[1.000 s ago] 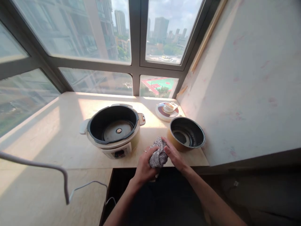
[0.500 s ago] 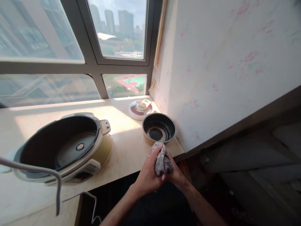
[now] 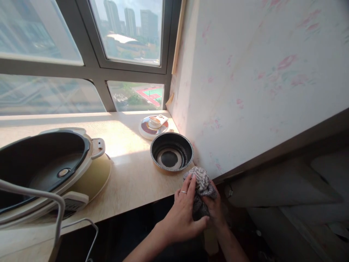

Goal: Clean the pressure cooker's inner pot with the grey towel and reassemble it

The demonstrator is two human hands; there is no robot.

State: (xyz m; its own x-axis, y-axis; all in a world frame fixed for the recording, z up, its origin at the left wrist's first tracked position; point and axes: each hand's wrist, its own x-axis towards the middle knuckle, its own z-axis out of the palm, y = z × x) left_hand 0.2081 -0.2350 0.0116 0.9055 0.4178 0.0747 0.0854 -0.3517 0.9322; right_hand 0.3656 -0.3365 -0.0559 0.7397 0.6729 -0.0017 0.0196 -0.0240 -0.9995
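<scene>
A crumpled grey fuzzy cloth (image 3: pixel 201 178) is bunched up just in front of the round black inner pot (image 3: pixel 171 151), by the counter's front edge. My right hand (image 3: pixel 215 209) grips this cloth from the right, its fingers partly hidden in the folds. Against the cloth's left side lie the straight fingers of my left hand (image 3: pixel 180 214), which wears a ring; its thumb is stretched apart from them. The pot stands upright, with a pale ring on its bottom, and neither hand touches it.
Behind the pot lies a round lid (image 3: pixel 153 126) with a white handle. A large cooker (image 3: pixel 99 174) with a dark open bowl stands at left, a grey cable (image 3: pixel 54 196) in front of it. The wooden counter (image 3: pixel 133 182) meets a window and a flowered wall (image 3: pixel 245 91).
Both hands and the cloth have shifted right and away from the pot's front. The left hand has loosened, its thumb now spread. The view has turned right, so the cooker sits further left.
</scene>
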